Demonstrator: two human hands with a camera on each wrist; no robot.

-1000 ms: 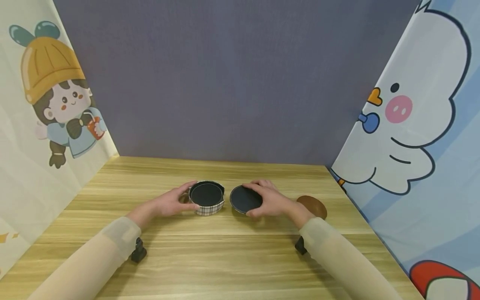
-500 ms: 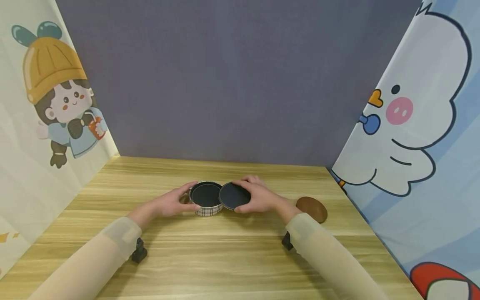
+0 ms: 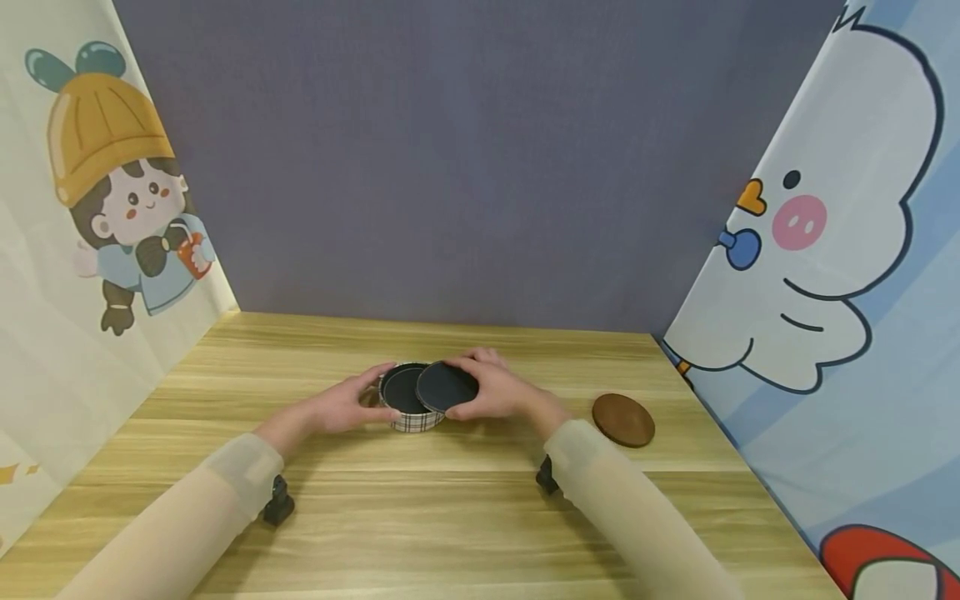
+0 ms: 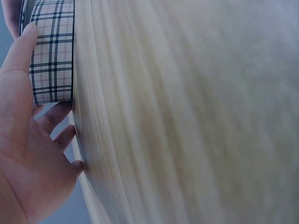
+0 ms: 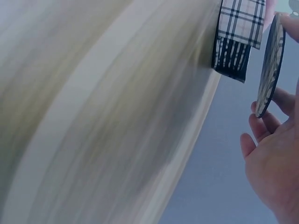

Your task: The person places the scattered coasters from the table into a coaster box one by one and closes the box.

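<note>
A round plaid coaster holder (image 3: 412,422) with a black inside stands on the table, a little left of the middle. My left hand (image 3: 341,406) grips its left side, thumb on the near wall, as the left wrist view shows on the plaid band (image 4: 53,56). In my right hand (image 3: 501,392) is a thin round coaster (image 3: 447,387), dark on top, pinched by its right edge. It overlaps the right part of the holder's opening from above. The right wrist view shows the coaster's plaid underside (image 5: 270,67) apart from the holder's notched wall (image 5: 232,53).
A brown round coaster (image 3: 624,420) lies flat on the wooden table (image 3: 420,517), to the right of my right forearm. A grey panel (image 3: 465,167) closes off the back, and printed cloths stand at the left and right sides.
My right hand has carried the dark coaster leftward, from beside the holder to over its right part. The left hand and holder have stayed put. The brown coaster is now fully uncovered.
</note>
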